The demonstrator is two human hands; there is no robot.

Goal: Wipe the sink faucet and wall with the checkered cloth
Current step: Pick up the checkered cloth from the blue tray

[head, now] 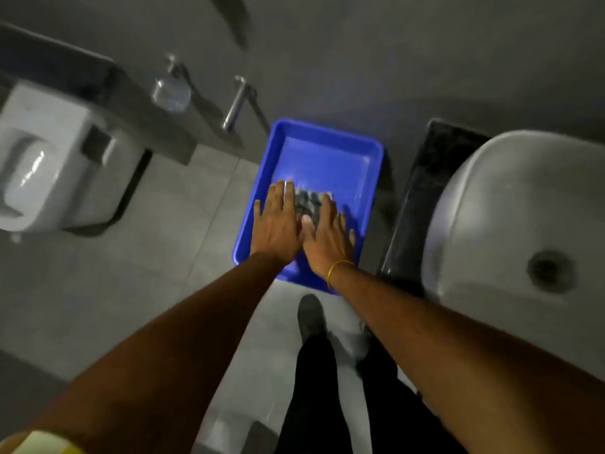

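Observation:
The checkered cloth [311, 204] lies folded inside a blue plastic tray [330, 152] on the floor. My left hand [278, 224] and my right hand [327, 240] both lie flat on the cloth with fingers spread, side by side, and cover most of it. A yellow band circles my right wrist. The white sink basin [510, 231] with its dark drain is at the right edge. The grey wall [360, 60] rises behind the tray. No sink faucet shows in this view.
A white toilet [49, 165] stands at the left under a dark ledge. A clear bottle [170, 93] and a metal handle [234, 106] are on the wall behind. A black speckled counter edge [425, 191] borders the sink. My legs and a shoe [311, 319] are below on the tiled floor.

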